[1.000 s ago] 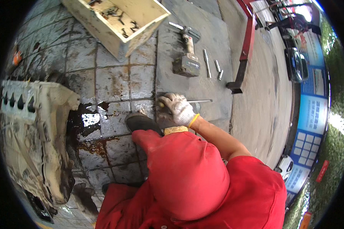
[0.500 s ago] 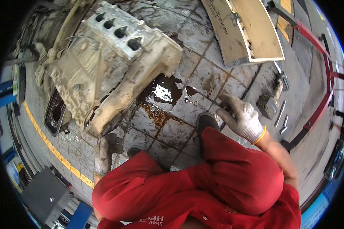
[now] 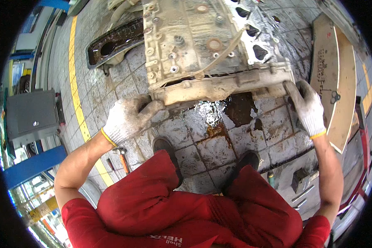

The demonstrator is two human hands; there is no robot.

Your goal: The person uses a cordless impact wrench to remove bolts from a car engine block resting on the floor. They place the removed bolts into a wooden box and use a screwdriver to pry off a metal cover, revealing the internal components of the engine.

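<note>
A dirty engine block (image 3: 190, 35) lies on the tiled floor in front of me. Along its near side runs a long pale metal engine cover (image 3: 231, 84), with a dark gap showing between cover and block. My left hand (image 3: 126, 115), in a whitish glove, grips the cover's left end with thumb and fingers. At the right end, my gloved right hand (image 3: 308, 105) has its fingers curled over the cover's corner. The undersides of both grips are hidden.
An oil puddle (image 3: 239, 109) spreads below the cover. Left of the block sits an oily pan (image 3: 91, 58). A hammer (image 3: 123, 159) lies by my left knee. Rightward are a wooden box (image 3: 324, 62), steel bars (image 3: 304, 194) and a red frame (image 3: 366, 153). A grey cabinet (image 3: 31, 111) stands far left.
My view has turned, so the engine block now sits straight ahead. My right hand has gone from the air beside my knee to the cover's right end. My left hand now grips the left end.
</note>
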